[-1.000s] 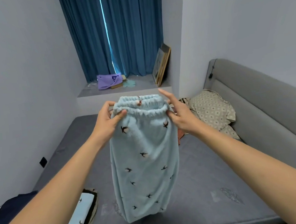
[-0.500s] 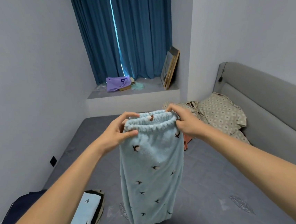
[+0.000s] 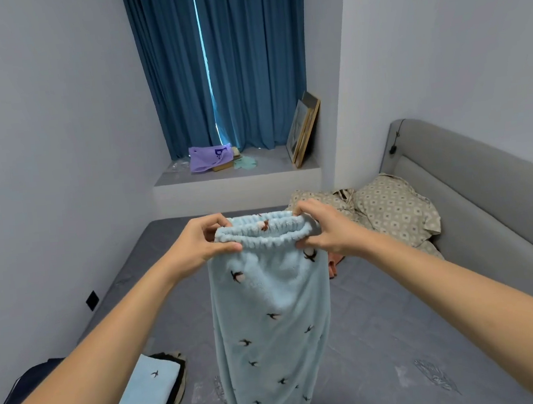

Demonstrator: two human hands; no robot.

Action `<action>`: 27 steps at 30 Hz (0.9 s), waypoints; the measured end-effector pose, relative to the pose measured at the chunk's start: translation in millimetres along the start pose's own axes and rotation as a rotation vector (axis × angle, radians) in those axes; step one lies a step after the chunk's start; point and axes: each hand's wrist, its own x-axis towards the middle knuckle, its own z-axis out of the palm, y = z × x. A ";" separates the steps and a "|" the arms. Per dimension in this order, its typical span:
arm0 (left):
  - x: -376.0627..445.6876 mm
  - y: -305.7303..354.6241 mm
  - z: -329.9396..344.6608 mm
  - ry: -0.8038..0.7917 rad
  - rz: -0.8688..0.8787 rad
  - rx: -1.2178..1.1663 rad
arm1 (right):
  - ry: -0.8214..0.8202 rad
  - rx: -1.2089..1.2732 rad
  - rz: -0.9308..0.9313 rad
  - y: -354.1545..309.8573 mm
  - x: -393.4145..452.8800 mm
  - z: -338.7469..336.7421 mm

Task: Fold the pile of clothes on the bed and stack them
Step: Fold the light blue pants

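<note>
Head view: left hand (image 3: 197, 246) and right hand (image 3: 321, 229) pinching opposite ends of elastic waistband, fingers curled round it. Pale blue fleece pants (image 3: 272, 325) with dark bird print, hanging upright above grey bed (image 3: 401, 335). No legible writing. Folded stack (image 3: 154, 398) left of pants.

Pale grey walls (image 3: 41, 142) enclose a small room. Closed blue curtains (image 3: 222, 62) hang above a raised ledge (image 3: 271, 165), daylight showing through their gap. A grey padded headboard (image 3: 485, 187) lines the right wall.
</note>
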 end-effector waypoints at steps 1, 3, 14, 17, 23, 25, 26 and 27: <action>0.6 3.7 -1.8 0.006 0.009 0.000 | 0.006 -0.015 -0.016 -4.4 0.4 -2.8; 1.8 9.6 -6.4 0.003 0.026 -0.014 | 0.031 -0.024 -0.048 -8.1 2.5 -8.5; 26.2 76.5 -27.7 0.136 0.208 0.064 | 0.185 0.141 -0.052 -41.2 23.4 -65.9; 32.1 99.0 -30.7 0.169 0.262 0.095 | 0.231 0.168 -0.071 -50.1 27.6 -83.9; 40.5 152.9 -33.1 0.281 0.365 0.166 | 0.414 0.158 -0.124 -73.0 27.4 -120.1; 42.8 171.7 -32.8 0.314 0.383 0.168 | 0.456 0.176 -0.158 -81.2 26.3 -134.4; 44.2 180.0 -32.4 0.327 0.392 0.167 | 0.473 0.188 -0.173 -84.5 26.1 -141.4; 45.7 187.3 -31.5 0.339 0.401 0.167 | 0.486 0.198 -0.184 -87.2 26.1 -148.2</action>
